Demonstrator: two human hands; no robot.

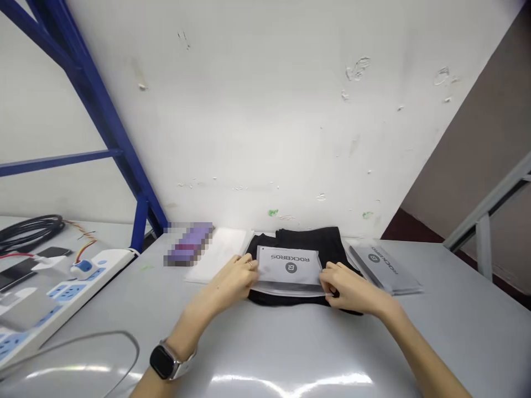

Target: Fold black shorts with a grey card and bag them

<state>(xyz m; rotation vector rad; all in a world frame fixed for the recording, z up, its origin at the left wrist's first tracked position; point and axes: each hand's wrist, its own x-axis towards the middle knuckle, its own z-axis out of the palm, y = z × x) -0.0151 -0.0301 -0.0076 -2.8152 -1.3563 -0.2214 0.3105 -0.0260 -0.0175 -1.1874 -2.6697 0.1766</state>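
A translucent plastic bag (286,262) printed ROCKBROS, its lettering upside down to me, lies flat on black folded fabric (311,237). My left hand (236,279) closes its fingers on the bag's left edge. At the opposite edge, my right hand (348,287) is closed with curled fingers on the bag's right side. What the bag contains cannot be made out. To the right lies another ROCKBROS bag (388,268), with something dark inside. White translucent sheets or bags (219,251) rest left of the fabric.
A blurred purple item (191,243) lies at the back left. Along the left run a white power strip (70,293) with plugs, a coiled black cable (31,232) and a loose grey cable (133,342). A blue metal frame (103,121) and white wall (265,121) bound the grey table (290,348).
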